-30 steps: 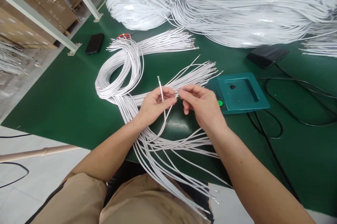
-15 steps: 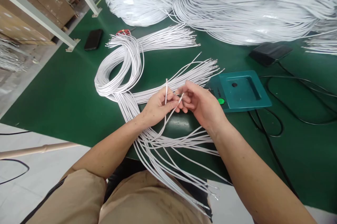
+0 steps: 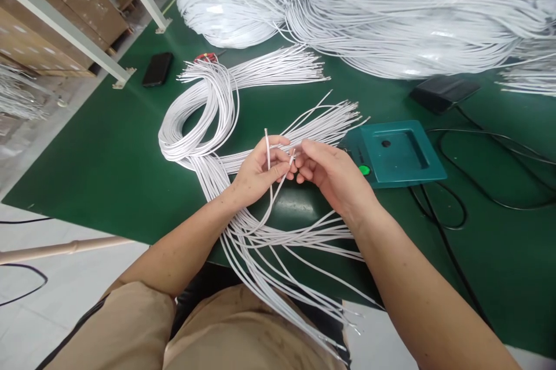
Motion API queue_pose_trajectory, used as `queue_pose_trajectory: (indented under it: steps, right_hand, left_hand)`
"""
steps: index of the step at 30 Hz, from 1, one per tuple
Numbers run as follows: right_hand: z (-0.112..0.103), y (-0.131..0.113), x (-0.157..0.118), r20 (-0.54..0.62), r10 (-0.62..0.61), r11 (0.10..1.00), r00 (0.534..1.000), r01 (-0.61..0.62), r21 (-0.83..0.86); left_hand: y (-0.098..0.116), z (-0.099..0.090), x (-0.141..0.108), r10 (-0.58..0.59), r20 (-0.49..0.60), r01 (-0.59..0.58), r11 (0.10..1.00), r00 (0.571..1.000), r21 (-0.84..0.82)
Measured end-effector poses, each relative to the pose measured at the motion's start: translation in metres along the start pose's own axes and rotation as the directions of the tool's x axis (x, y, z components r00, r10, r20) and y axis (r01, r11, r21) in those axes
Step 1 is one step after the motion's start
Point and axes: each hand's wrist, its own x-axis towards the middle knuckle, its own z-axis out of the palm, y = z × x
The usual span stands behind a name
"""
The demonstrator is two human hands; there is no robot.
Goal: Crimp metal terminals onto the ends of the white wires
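Note:
Between the thumb and fingers of my left hand (image 3: 254,176) is a white wire (image 3: 282,183), its stripped tip pointing up and right. A second white wire end (image 3: 267,150) stands upright across the same hand's fingers. My right hand (image 3: 341,179) has its fingers curled and drawn together right beside the stripped tip. Whether a small piece sits in its pinch is hidden. Beneath both hands, a looped bundle of white wires (image 3: 174,132) lies on the green table (image 3: 99,150). Loose wire ends (image 3: 304,295) from it hang over the front edge towards my lap.
To the right sits a teal device (image 3: 402,153) with a tray and a green button, cables running from it. A black pedal-like box (image 3: 443,94) lies behind. A large heap of white wires (image 3: 391,17) fills the back. A black phone (image 3: 157,69) and red-handled tool (image 3: 205,58) lie left.
My left hand's fingers have spread a little and the wire tip has shifted slightly left. My right fingertips have moved left with it. The view has tilted slightly.

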Motion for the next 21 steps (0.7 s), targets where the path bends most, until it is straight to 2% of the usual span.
queue_pose_trajectory:
  steps: [4, 9, 12, 17, 19, 21]
  right_hand:
    - [-0.001, 0.004, 0.001, -0.009, 0.009, 1.000, 1.000, -0.009, -0.003]
    - [-0.009, 0.007, 0.006, 0.051, 0.062, 0.995, 0.997, -0.066, 0.071]
    - [-0.007, 0.006, 0.005, 0.026, 0.050, 0.998, 0.998, -0.050, 0.039]
    - [0.002, 0.002, 0.000, -0.080, -0.144, 0.965, 0.986, 0.122, -0.234]
    - [0.004, 0.002, -0.002, -0.089, -0.222, 0.909, 0.971, 0.173, -0.380]
    - [0.004, 0.004, -0.003, -0.074, -0.341, 0.785, 0.937, 0.240, -0.571]
  left_hand:
    - [-0.001, -0.001, -0.001, 0.018, 0.031, -0.020, 0.999, 0.999, 0.048]
    - [-0.001, -0.001, 0.000, 0.031, 0.011, -0.033, 0.993, 0.999, 0.109]
    - [-0.002, -0.002, -0.001, 0.034, 0.014, -0.036, 0.990, 0.999, 0.139]
    - [-0.002, -0.002, -0.001, 0.027, 0.015, -0.028, 0.993, 1.000, 0.115]
    - [-0.002, -0.002, 0.000, -0.008, 0.004, 0.008, 0.997, 1.000, 0.071]
    - [0.000, -0.001, 0.001, -0.077, 0.001, 0.077, 0.996, 0.997, -0.035]
